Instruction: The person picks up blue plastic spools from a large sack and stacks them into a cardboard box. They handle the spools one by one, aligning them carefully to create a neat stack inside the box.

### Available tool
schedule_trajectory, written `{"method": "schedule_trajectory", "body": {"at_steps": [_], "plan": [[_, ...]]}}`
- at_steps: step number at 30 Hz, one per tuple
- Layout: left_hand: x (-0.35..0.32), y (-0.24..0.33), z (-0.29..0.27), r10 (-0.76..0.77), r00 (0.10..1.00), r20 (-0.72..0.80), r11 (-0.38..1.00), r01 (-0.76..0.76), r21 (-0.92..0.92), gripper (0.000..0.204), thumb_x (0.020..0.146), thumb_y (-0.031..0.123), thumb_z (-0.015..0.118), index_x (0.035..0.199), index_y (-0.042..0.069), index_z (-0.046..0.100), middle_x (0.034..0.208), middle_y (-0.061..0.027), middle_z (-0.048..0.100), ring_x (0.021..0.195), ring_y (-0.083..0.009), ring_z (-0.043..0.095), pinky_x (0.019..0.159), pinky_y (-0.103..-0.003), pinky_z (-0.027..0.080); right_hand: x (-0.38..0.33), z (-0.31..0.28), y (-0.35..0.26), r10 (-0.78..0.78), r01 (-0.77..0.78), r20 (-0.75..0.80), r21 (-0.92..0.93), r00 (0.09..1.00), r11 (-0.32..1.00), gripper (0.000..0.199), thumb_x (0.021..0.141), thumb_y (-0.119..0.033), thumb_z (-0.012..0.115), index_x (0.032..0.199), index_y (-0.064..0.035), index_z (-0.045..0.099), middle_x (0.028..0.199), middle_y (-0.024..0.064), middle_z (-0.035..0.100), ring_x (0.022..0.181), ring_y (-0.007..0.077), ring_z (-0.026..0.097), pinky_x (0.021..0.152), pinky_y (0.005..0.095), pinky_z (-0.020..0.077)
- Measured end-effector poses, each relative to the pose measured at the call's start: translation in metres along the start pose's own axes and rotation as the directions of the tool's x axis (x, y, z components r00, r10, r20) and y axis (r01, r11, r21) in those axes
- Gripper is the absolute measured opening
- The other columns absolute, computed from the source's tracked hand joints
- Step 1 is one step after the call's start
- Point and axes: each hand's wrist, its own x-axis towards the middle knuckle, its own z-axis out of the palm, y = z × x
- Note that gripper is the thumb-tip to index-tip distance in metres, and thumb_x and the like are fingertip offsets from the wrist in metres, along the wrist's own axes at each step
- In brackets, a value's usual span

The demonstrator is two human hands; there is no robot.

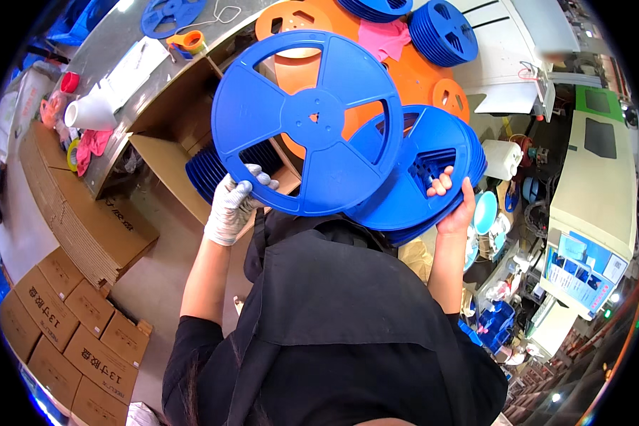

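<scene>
My left hand [238, 204], in a pale glove, grips the lower left rim of a large blue plastic reel [298, 122]. The reel has wide cut-out windows and is raised facing me. Behind it and to the right, a stack of similar blue reels [394, 202] leans against my front. My bare right hand [456, 207] clasps that stack at its right side, fingers through a window and thumb on the rim. Left of the raised reel stands an open cardboard box [169, 170] with a row of blue reels [204, 174] inside, partly hidden by the raised reel.
Orange reels [419, 74] lie beyond, with stacked blue reels [444, 34] and a pink cloth [383, 39] on them. A grey bench [131, 35] holds an orange tape dispenser [189, 41]. Flattened cartons [85, 206] and closed boxes [78, 334] stand at left, a beige machine [593, 184] at right.
</scene>
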Motion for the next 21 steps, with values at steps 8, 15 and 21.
{"method": "schedule_trajectory", "body": {"at_steps": [8,15,21], "plan": [[-0.007,-0.001,-0.007,0.015,0.999,0.043,0.995,-0.011,-0.104,0.039,0.084,0.016,0.069,0.116,0.001,0.052,0.101,-0.0124,0.063,0.101,-0.0331,0.064,0.084,-0.044,0.056,-0.012,0.002,0.008,-0.005,0.001,0.039,0.107,0.999,0.994,0.037,0.091,-0.03,0.056,0.114,-0.0026,0.046,0.081,0.0023,0.045,0.073,0.0146,0.045,0.075,0.0333,0.0435],[-0.01,0.022,0.018,0.156,0.986,0.055,0.974,-0.145,-0.173,0.033,0.083,0.017,0.067,0.11,0.004,0.054,0.094,-0.0072,0.06,0.095,-0.0265,0.059,0.103,-0.05,0.04,-0.012,-0.001,0.013,-0.031,0.007,0.123,0.193,0.992,0.981,0.036,0.086,-0.028,0.06,0.108,-0.0032,0.047,0.073,0.0007,0.045,0.066,0.0128,0.045,0.068,0.0308,0.0389],[0.013,0.04,0.015,0.22,0.972,-0.077,0.969,-0.209,0.135,0.015,0.088,0.009,0.06,0.1,0.011,0.051,0.075,0.0013,0.047,0.07,-0.0117,0.051,0.1,-0.045,0.043,-0.02,-0.003,0.006,-0.166,0.085,0.316,0.256,0.934,0.963,0.038,0.081,-0.032,0.066,0.1,-0.0059,0.046,0.064,-0.0017,0.044,0.055,0.0114,0.045,0.061,0.0296,0.0402]]}}
